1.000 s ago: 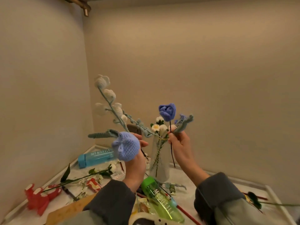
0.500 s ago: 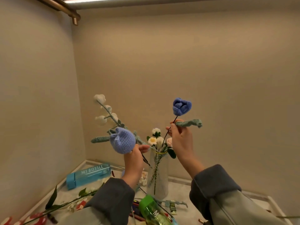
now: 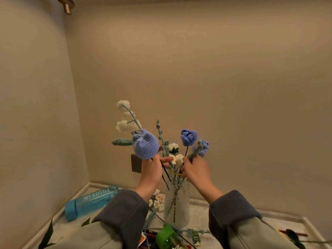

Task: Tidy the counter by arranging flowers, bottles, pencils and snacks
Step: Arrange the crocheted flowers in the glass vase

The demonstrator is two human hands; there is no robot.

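Your left hand (image 3: 151, 169) was closed around a bunch of crochet stems, the pale blue tulip (image 3: 145, 146) and the white bell-flower sprig (image 3: 125, 119) rising above it. Your right hand (image 3: 195, 169) pinched the stem of the darker blue rose (image 3: 188, 137) just over the glass vase (image 3: 177, 203), which stood upright on the counter (image 3: 201, 211). A blue bottle (image 3: 89, 202) lay on its side to the left; a green bottle (image 3: 167, 237) lay in front.

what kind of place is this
Probably a home counter tucked in a wall corner: a pale countertop with a raised edge, a wall outlet, and a vase among household clutter.
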